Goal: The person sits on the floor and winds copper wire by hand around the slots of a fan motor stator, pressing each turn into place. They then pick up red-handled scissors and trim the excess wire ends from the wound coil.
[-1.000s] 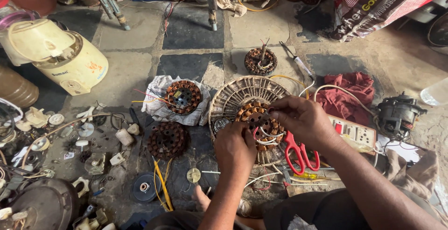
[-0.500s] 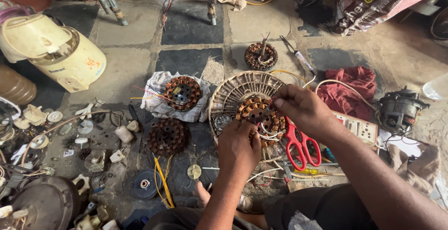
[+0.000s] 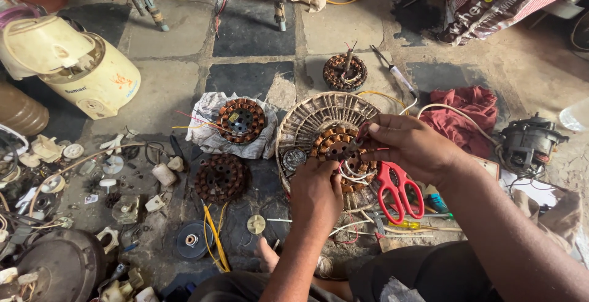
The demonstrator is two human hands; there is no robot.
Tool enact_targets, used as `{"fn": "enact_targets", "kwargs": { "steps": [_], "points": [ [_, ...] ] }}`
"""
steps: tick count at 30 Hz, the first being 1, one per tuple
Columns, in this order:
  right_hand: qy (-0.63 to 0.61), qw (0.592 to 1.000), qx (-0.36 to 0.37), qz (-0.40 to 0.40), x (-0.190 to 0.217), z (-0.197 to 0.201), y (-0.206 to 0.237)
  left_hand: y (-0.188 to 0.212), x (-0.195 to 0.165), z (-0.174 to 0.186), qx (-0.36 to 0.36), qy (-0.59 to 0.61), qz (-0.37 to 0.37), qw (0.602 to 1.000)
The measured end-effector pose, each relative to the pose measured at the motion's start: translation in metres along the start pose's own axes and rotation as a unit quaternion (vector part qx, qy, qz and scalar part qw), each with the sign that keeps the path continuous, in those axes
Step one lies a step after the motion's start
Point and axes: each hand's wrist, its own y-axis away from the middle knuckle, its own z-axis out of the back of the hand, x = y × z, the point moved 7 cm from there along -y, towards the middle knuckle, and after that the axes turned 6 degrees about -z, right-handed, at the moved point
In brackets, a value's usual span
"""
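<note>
1. Fingertips of the left hand (image 3: pixel 316 194) hidden behind its own knuckles; contact with the copper-wound stator (image 3: pixel 340 155) plain at the near edge, but whether closed on it cannot be told.
2. Right hand (image 3: pixel 412 147) pinched shut on thin wires at the stator's top right; exact strand too fine to make out under the fingers.
3. Stator lying on a round ribbed motor housing (image 3: pixel 319 118), directly under both hands, partly covered by them; white and red leads spilling out below the pinch.
4. Red-handled scissors (image 3: pixel 396 188) just beside the grip on the right, lying flat, blades tucked under the right palm.
5. Beyond the scissors, a red cloth (image 3: pixel 469 115) and a small dark motor (image 3: pixel 529 144), well apart from the hands.
6. To the left of the grip, a second stator (image 3: pixel 241 120) on crumpled newspaper, and a bare rusty lamination ring (image 3: pixel 219 179) nearer the body.
7. Past the hands, a third small stator (image 3: pixel 345 72) with a screwdriver (image 3: pixel 396 76) beside it.
8. Far left, a cream-coloured appliance body (image 3: pixel 80 69), cut off at the frame edge, above a scatter of small parts too jumbled to name.
</note>
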Motion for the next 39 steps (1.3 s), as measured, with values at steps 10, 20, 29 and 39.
{"fn": "enact_targets", "kwargs": {
  "steps": [10, 20, 29, 39],
  "points": [
    [0.213, 0.973, -0.066, 0.057, 0.025, -0.011, 0.011, 0.003, 0.001, -0.003, -0.022, 0.007, 0.033, 0.999],
    [0.159, 0.983, -0.008, 0.089, 0.027, -0.021, 0.017, 0.010, -0.005, 0.002, -0.101, 0.041, 0.053, 0.993],
    [0.066, 0.995, -0.040, 0.060, 0.021, -0.007, 0.012, 0.009, -0.017, 0.004, -0.114, -0.012, -0.001, 0.993],
    [0.422, 0.824, -0.260, 0.274, -0.033, -0.029, 0.062, 0.013, -0.013, 0.004, -0.137, -0.022, -0.012, 0.990]
  ]
}}
